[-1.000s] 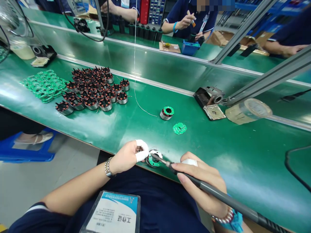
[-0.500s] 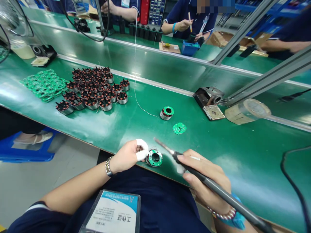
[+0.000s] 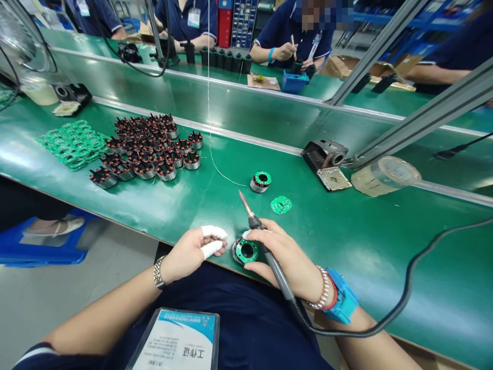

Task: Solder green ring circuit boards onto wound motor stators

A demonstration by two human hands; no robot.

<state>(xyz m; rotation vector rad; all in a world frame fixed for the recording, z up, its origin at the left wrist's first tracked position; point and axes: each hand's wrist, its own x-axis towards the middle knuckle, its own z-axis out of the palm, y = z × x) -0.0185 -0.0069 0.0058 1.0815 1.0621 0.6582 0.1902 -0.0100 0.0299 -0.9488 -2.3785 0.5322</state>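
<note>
Board-topped stator sits by the counter edge, right hand curved around it, clasping a soldering iron; left hand curled beside, pinch unclear. Thin wire, second stator, loose board lie beyond.

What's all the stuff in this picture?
Table: one, green, across the middle
Coils: many, black, copper and silver, piled left
Circuit boards: many, green, mostly heaped left
Board-topped coils: two, green tops, between hands and behind
Soldering iron: one, dark, in right hand
Wire: one, pale, centre
Stands: two, dark, left and right
Tubs: two, pale, beside stands
Stool: one, blue, lower left
Cylinders: many, black, far bench
Workers: at least four, navy shirts, opposite
Badge: one, white and blue, wearer's front
Left hand: one, white finger covers, beside coil
Right hand: one, white finger cover, holding iron
</note>
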